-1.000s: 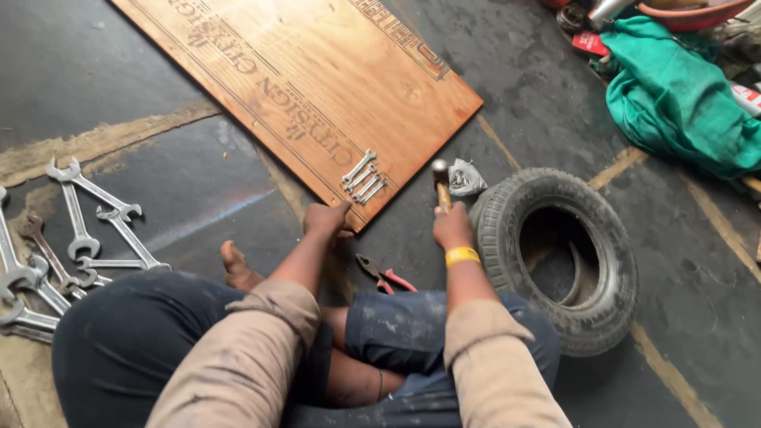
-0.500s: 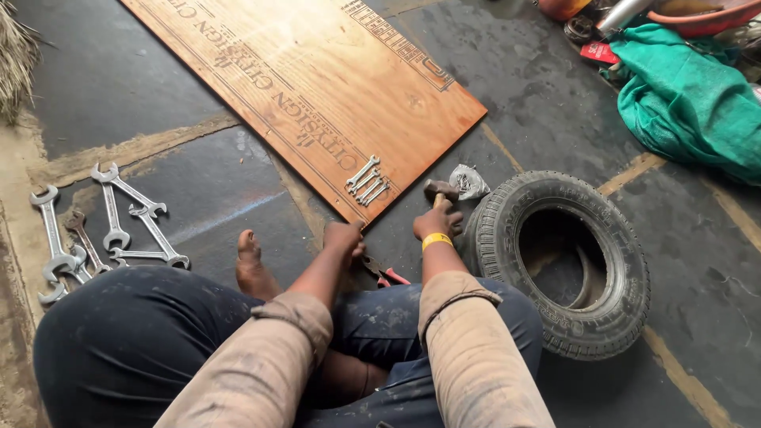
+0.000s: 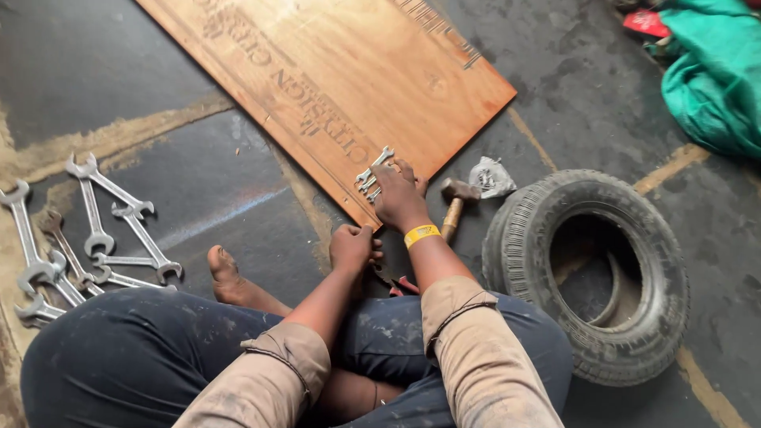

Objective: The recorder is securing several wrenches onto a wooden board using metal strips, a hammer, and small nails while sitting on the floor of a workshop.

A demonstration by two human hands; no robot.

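My right hand [image 3: 399,196], with a yellow wristband, lies over a small cluster of silver spanners [image 3: 379,165] at the near corner of a brown wooden board [image 3: 333,71], fingers curled on them. My left hand [image 3: 353,247] is a closed fist against the board's near edge, just left of the right wrist. A wooden-handled hammer [image 3: 456,202] lies loose on the floor beside my right wrist. Red-handled pliers [image 3: 406,285] peek out under my right forearm.
An old tyre [image 3: 634,349] lies flat at the right, with a small grey packet [image 3: 491,176] by it. Several large spanners [image 3: 95,230] are spread on the dark floor at the left. A green cloth [image 3: 713,79] sits at the upper right. My bare foot [image 3: 226,273] rests near the board.
My right hand put the hammer down on the floor and moved left onto the small spanners. The left hand stayed at the board's edge. The view shifted closer.
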